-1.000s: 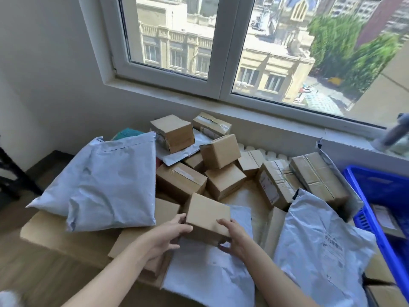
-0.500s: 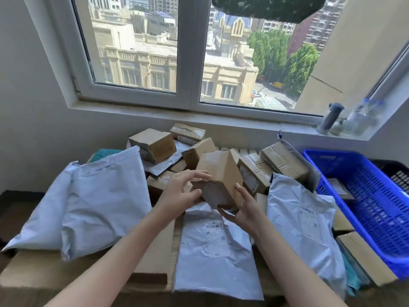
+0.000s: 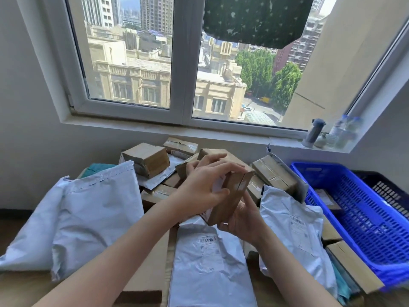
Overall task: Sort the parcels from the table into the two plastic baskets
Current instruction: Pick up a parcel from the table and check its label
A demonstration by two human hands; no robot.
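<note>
Two bare forearms, no sleeves, left hand (image 3: 200,191), right hand (image 3: 243,222)

Brown box (image 3: 230,196), blue basket (image 3: 345,209)

Two hands: the left hand (image 3: 200,187) and the right hand (image 3: 242,220), both on one small cardboard box (image 3: 231,194); three grey poly mailer bags on the bench: a big one at left (image 3: 88,218), one in the middle (image 3: 210,262), one at right (image 3: 294,229); two plastic baskets, one blue (image 3: 363,216), one dark (image 3: 389,191); the brown boxes behind are piled too closely to count surely.
</note>
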